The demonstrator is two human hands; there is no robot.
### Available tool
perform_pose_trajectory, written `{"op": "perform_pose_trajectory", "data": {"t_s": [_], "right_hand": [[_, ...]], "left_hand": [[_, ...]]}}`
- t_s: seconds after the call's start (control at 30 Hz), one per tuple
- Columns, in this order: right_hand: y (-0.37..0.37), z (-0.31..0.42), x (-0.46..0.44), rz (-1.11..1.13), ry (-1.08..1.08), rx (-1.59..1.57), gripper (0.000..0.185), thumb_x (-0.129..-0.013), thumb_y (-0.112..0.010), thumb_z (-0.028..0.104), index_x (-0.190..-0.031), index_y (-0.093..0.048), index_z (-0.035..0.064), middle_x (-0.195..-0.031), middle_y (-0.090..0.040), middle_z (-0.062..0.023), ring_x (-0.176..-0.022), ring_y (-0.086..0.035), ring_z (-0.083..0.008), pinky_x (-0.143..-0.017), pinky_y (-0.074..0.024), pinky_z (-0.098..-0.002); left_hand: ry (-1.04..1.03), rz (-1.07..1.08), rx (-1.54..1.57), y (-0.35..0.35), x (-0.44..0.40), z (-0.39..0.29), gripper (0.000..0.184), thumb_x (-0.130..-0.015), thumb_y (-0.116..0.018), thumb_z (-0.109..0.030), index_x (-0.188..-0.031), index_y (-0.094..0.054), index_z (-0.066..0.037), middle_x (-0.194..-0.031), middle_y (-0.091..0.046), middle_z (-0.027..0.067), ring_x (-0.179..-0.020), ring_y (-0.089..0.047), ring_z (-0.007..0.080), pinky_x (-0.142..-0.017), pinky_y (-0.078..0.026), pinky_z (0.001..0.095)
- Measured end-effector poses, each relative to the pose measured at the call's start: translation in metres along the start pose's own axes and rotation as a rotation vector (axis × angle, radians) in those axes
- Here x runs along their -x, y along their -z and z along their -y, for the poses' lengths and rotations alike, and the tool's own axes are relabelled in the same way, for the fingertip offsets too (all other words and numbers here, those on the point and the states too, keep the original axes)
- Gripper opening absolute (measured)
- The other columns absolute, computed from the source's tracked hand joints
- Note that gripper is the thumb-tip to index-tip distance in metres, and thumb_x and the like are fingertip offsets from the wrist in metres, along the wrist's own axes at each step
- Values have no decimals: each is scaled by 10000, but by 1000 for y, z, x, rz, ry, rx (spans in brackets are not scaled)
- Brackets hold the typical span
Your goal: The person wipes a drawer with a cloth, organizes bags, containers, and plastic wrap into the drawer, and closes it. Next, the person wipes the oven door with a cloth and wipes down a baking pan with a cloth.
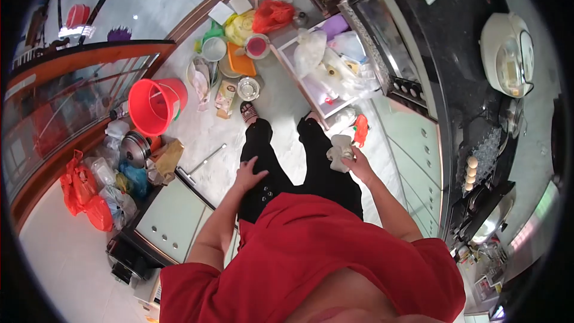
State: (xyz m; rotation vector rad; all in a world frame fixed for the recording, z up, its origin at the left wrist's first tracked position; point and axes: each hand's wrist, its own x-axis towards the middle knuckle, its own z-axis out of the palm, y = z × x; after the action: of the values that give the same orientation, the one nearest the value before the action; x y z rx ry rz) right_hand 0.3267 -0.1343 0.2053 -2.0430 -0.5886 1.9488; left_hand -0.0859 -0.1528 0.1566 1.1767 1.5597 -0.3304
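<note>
The right hand (pixel 360 166) grips a whitish bundle (pixel 338 150), fingertips partly hidden. The left hand (pixel 247 175), fingers loosely spread, meets the trousers (pixel 258 143); floor (pixel 279 137) shows between trousers and drawer's edge (pixel 299 88).

Wad in right hand (pixel 359 166): thin, crumpled, matt (plastic or cloth, can't tell). Bucket (pixel 148 109): smooth plastic, slight sheen. Pot lid (pixel 136 148): polished metal. Drawer bags (pixel 310 52): crinkled, translucent plastic. Countertop (pixel 454 63): glossy, stone-look. Floor (pixel 280 146): smooth, marble-look, semi-gloss. Shirt (pixel 311 233), trousers (pixel 257 149): matt cloth.
</note>
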Motion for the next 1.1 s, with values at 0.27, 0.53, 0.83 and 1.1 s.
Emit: {"op": "perform_pose_trajectory", "data": {"t_s": [0.27,0.53,0.83,1.1], "right_hand": [[-103,17,-53,-54,192,119,588,-755,-571,-28,-1326,-464,64,-1158,-594,-125,-1066,-568,-182,-924,-449,-292],[-150,21,-70,11,156,304,550,-786,-620,83,-1314,-475,35,-1191,-612,-130,-1105,-583,-217,-949,-445,-304],[-135,24,-92,61,186,697,609,-753,-722,419,-1141,-570,-24,-1094,-559,-218,-1069,-539,-357,-927,-438,-389],[-59,37,-91,74,145,628,624,-724,-708,374,-1148,-550,-56,-1125,-554,-202,-1080,-549,-330,-938,-440,-375]], "left_hand": [[110,149,-61,43,-4,71,802,-758,-665,-582,-1427,-390,-236,-1448,-295,269,-1286,-373,458,-1051,-373,468],[2,248,59,67,-25,123,779,-786,-667,-540,-1436,-370,-229,-1473,-247,283,-1322,-350,435,-1081,-353,433],[239,230,-125,41,-58,65,980,-689,-639,-702,-1488,-186,-361,-1515,-138,275,-1309,-331,496,-1050,-363,490],[-223,90,1104,190,-23,-136,377,-991,-487,-258,-1277,-516,-15,-1173,-618,95,-1146,-565,194,-998,-423,345]]}}
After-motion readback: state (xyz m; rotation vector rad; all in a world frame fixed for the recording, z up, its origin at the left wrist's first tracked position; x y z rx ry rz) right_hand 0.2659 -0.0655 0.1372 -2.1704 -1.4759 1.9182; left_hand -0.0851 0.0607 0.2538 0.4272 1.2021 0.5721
